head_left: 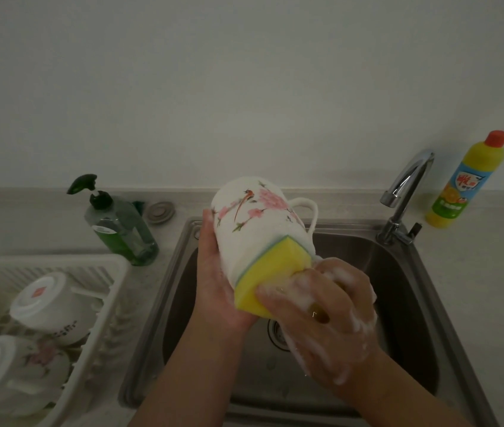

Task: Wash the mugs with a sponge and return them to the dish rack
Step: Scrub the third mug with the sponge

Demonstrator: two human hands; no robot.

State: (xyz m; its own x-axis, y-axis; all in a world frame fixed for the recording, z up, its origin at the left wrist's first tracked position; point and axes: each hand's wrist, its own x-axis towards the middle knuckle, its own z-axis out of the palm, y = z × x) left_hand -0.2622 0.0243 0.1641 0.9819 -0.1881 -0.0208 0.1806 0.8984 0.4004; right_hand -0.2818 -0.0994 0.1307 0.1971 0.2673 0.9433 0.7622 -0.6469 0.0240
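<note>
Over the steel sink [158,291] my left hand [216,282] grips a white mug with pink blossoms and a bird [254,217], tilted with its base pointing up and away and its handle to the right. My right hand [328,315], covered in foam, presses a yellow sponge with a green back [270,272] against the mug's near side. Two more white mugs [50,306] [10,371] lie upside down in the white dish rack [102,322] at the left.
A green pump bottle of soap [121,226] stands between rack and sink, with a round sink plug [160,212] behind it. The chrome tap [405,192] rises at the sink's back right, beside a yellow detergent bottle with a red cap [466,183].
</note>
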